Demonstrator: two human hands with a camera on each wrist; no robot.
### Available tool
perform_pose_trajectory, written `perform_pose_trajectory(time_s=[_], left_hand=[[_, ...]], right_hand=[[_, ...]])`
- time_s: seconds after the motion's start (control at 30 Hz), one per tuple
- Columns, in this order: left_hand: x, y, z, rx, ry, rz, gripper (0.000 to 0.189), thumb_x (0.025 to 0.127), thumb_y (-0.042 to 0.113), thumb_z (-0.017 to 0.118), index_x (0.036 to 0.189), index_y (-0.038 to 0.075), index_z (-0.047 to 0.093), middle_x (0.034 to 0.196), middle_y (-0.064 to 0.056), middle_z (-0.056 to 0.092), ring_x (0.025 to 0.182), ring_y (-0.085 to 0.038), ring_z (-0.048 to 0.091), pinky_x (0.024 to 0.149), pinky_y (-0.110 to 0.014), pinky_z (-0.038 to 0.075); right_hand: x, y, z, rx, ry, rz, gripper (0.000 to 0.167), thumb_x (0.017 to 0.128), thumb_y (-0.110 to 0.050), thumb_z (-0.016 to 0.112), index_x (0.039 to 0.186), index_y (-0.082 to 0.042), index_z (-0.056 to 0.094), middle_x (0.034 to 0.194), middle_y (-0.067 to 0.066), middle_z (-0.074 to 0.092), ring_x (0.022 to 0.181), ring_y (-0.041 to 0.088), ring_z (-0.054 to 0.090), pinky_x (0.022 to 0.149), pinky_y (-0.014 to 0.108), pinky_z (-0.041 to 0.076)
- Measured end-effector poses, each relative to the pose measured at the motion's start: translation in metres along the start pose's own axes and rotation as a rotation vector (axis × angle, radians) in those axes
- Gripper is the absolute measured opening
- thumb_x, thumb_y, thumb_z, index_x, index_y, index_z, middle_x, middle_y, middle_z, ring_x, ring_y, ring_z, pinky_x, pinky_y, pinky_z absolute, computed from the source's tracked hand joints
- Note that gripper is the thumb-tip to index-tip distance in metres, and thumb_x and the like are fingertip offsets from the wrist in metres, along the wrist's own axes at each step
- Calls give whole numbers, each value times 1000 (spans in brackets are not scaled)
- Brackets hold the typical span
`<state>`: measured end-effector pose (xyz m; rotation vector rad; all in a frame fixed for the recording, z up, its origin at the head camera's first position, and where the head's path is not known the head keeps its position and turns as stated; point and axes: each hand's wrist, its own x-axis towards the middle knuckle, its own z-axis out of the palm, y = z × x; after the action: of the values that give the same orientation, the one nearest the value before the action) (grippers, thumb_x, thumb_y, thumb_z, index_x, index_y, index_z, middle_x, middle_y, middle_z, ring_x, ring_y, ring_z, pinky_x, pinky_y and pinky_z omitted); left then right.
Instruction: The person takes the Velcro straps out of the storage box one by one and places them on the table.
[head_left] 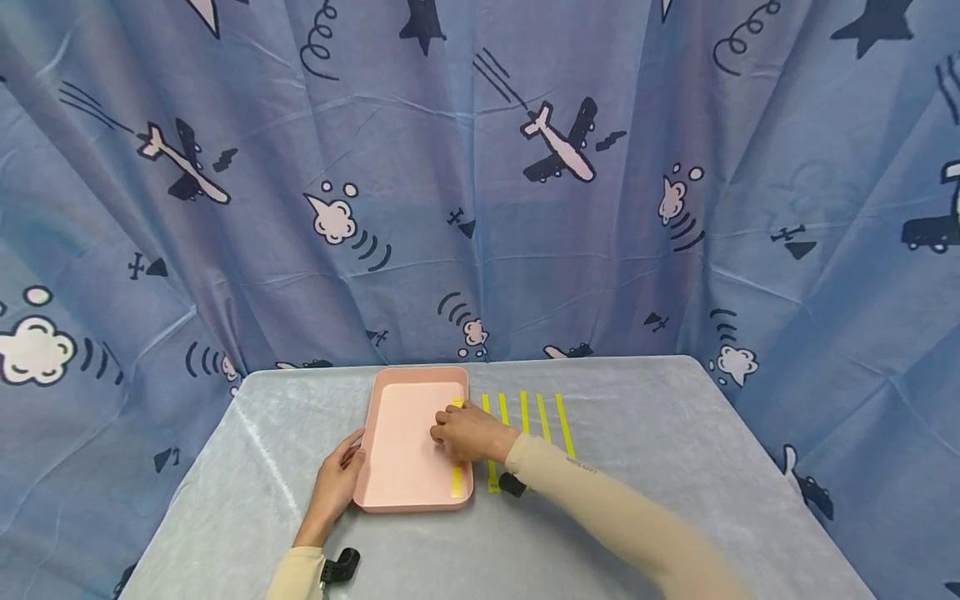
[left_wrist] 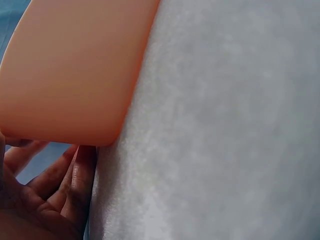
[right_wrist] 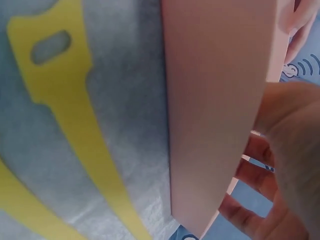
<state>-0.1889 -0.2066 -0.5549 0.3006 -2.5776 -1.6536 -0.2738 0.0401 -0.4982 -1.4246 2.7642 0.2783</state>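
A pink rectangular tray (head_left: 405, 507) lies on the table. My left hand (head_left: 339, 479) rests against its left side, with loosely bent fingers (left_wrist: 77, 185) beside the wall in the left wrist view. My right hand (head_left: 472, 432) reaches over the tray's right rim. In the right wrist view its fingers (right_wrist: 242, 212) are spread and relaxed behind the pink wall. Below this hand, a yellow strip (head_left: 457, 483) lies inside along the right side, its middle hidden. Outside the tray are several yellow saw-shaped strips; the nearest yellow saw (right_wrist: 75, 95) has a slotted handle.
The strips outside, such as the rightmost yellow strip (head_left: 564, 421), lie side by side to the right of the tray, partly under my right forearm. A grey cloth (head_left: 675, 483) covers the table. Behind it hangs a blue patterned curtain (head_left: 420, 250).
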Motion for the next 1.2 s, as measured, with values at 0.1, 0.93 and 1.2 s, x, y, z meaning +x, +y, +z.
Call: perform_pose_trajectory(time_s=[0.1, 0.93, 1.2], left_hand=[[0, -2, -1, 6, 0, 1, 44, 104, 21, 47, 147, 16, 47, 139, -22, 56, 126, -36, 56, 105, -52, 45], [0, -4, 1, 3, 17, 24, 43, 104, 20, 49, 146, 15, 48, 135, -22, 59, 124, -36, 57, 104, -51, 46], [1, -3, 0, 6, 8, 15, 44, 104, 22, 48, 147, 17, 47, 137, -23, 57, 126, -36, 56, 105, -52, 45]], right_hand=[[0, -2, 2, 1, 19, -27, 27, 83, -35, 78, 107, -29, 67, 100, -11, 61, 96, 9, 57, 78, 27, 45], [1, -6, 11, 15, 50, -69, 7, 97, -26, 63, 95, -30, 67, 92, -11, 58, 89, 10, 52, 75, 26, 37], [-3, -4, 11, 13, 151, -141, 11, 99, -29, 57, 92, -28, 64, 94, -9, 58, 88, 10, 52, 75, 26, 35]])
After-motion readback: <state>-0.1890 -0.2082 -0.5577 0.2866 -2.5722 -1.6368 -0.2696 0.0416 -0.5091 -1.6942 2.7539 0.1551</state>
